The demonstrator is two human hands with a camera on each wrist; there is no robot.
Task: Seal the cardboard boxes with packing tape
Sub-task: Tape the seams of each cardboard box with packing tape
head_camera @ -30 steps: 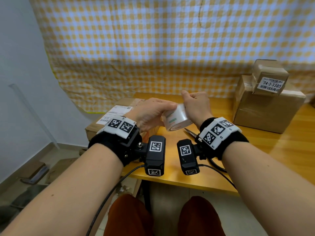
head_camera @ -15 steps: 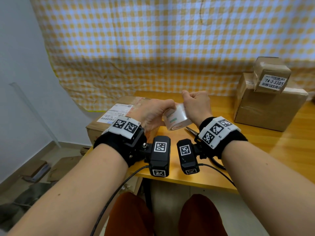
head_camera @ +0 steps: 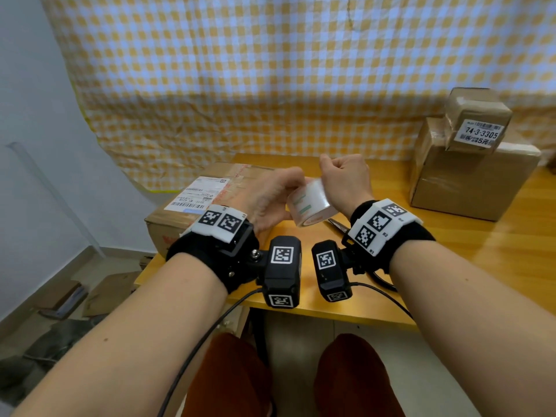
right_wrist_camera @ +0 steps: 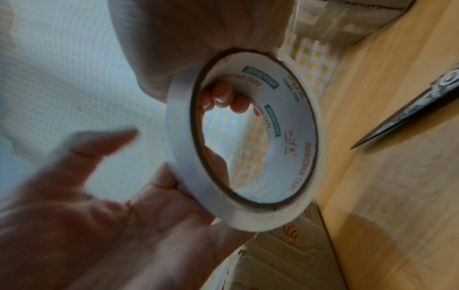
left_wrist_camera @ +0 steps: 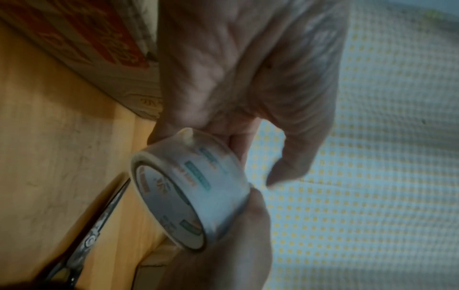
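Observation:
A roll of clear packing tape (head_camera: 310, 203) is held above the wooden table (head_camera: 481, 266), between both hands. My left hand (head_camera: 270, 197) grips it from the left, with its fingers over the top. In the left wrist view a small tab of tape stands up from the roll (left_wrist_camera: 198, 186) next to my left hand (left_wrist_camera: 236, 68). My right hand (head_camera: 346, 179) is curled and holds the roll's right side. The right wrist view looks through the roll's (right_wrist_camera: 178, 157) core. A cardboard box (head_camera: 237, 176) with a shipping label lies just left of the hands.
Scissors (head_camera: 338, 225) lie on the table under the hands. A larger taped box (head_camera: 469, 185) stands at the right rear with a small labelled box (head_camera: 478, 115) on top. A checked cloth hangs behind. Flattened cardboard lies on the floor to the left.
Both hands keep the roll in nearly the same spot. My right forefinger has curled in with the rest, and my left fingers have shifted a little on the roll.

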